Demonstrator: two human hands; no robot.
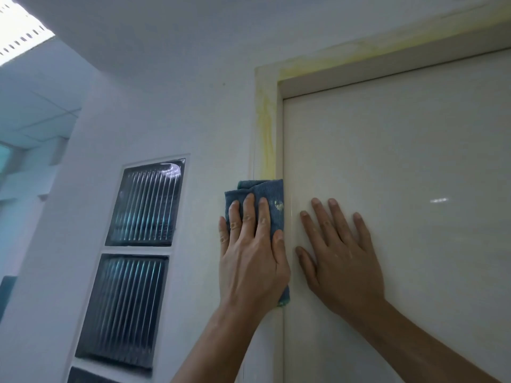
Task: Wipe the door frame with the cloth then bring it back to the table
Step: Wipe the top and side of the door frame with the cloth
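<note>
My left hand [253,252] presses the cloth [261,201] flat on the upright door frame [266,128], yellow stain running straight above it, right hand [341,255] spread on the door [414,175] beside.

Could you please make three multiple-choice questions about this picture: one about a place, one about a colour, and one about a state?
1. Where is the cloth pressed?
A. On the glass blocks
B. On the door frame, left of the door
C. On the ceiling

2. What colour is the stain on the door frame above the cloth?
A. Yellow
B. Red
C. Black

3. How is the right hand?
A. Gripping the cloth
B. Closed in a fist
C. Flat and open on the door, holding nothing

Answers:
1 B: the left hand holds the cloth flat against the vertical frame strip beside the door.
2 A: yellowish streaks run up the frame and along its top.
3 C: its fingers are spread on the door panel.
</note>
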